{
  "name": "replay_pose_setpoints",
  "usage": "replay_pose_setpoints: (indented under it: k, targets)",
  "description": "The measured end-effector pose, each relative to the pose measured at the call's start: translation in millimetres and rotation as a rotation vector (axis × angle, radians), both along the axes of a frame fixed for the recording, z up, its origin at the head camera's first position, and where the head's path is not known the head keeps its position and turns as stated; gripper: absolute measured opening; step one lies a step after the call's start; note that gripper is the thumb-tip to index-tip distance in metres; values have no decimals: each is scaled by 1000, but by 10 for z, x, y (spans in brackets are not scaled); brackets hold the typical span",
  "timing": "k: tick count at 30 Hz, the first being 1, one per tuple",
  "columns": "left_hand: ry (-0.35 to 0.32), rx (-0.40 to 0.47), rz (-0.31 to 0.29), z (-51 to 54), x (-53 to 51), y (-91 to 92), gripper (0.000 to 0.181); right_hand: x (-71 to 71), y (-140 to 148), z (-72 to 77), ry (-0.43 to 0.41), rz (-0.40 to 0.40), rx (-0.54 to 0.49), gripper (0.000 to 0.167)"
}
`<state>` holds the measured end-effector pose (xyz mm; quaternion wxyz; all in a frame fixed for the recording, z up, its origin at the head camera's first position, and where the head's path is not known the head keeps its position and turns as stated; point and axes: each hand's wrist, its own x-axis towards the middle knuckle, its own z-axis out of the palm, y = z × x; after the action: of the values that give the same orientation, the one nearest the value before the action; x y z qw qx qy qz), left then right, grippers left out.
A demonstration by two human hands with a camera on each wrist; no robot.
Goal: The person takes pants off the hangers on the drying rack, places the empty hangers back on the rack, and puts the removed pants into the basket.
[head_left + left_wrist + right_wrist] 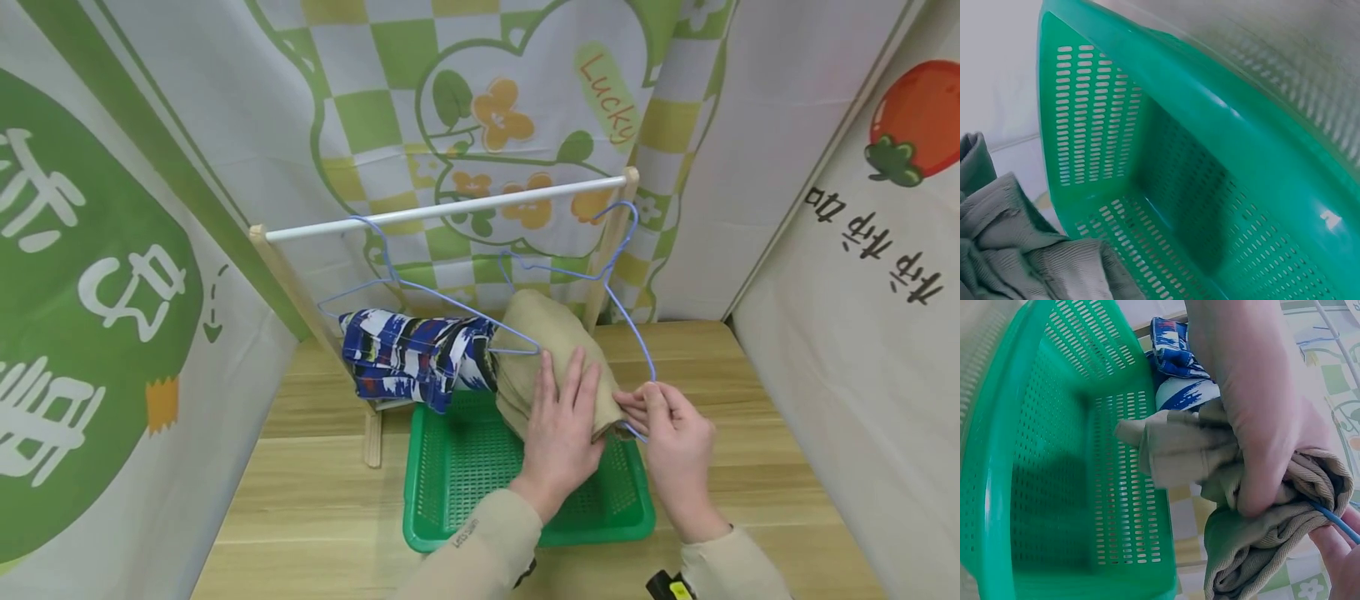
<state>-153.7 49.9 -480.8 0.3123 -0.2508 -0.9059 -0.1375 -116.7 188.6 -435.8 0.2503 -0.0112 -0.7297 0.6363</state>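
A folded khaki cloth [543, 325] hangs over the lower bar of a blue wire hanger [630, 321]. My left hand [561, 437] lies over the cloth's front with long fingers, its thumb at the lower edge; the right wrist view shows this hand [1266, 412] gripping the folds. My right hand [678, 446] pinches the hanger's right corner beside the cloth's edge. In the right wrist view its fingers [1332, 547] are by the blue wire. Only the cloth [1016, 250] shows at the left wrist view's lower left, with no hand.
A green basket [416, 500] stands below the cloth on the wooden table [300, 500]. Behind is a rack with a white rail [450, 205]. On its left, a second blue hanger [442, 293] hangs by a blue, white and black patterned cloth [405, 350]. Printed curtains surround the table.
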Motion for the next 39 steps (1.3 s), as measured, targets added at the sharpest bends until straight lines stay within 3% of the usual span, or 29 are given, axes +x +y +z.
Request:
replay_pose_setpoints:
  k: [6,12,16,25,39]
  targets:
    - [40,-32,-75,-2,-66,-138,92,3,2,-18,0,8,12,36]
    - [182,-81,-158,81,-139,-275,70,-11,12,-42,27,8,73,33]
    - [240,-120,-196,149,-183,-326,53,-21,17,-54,59,9,131,29]
    - [235,-131,-230,295,-191,-371,45,-59,53,-62,181,19,263,23]
    - [268,2,-224,450,-182,-436,47,-127,201,-146,352,-49,465,11]
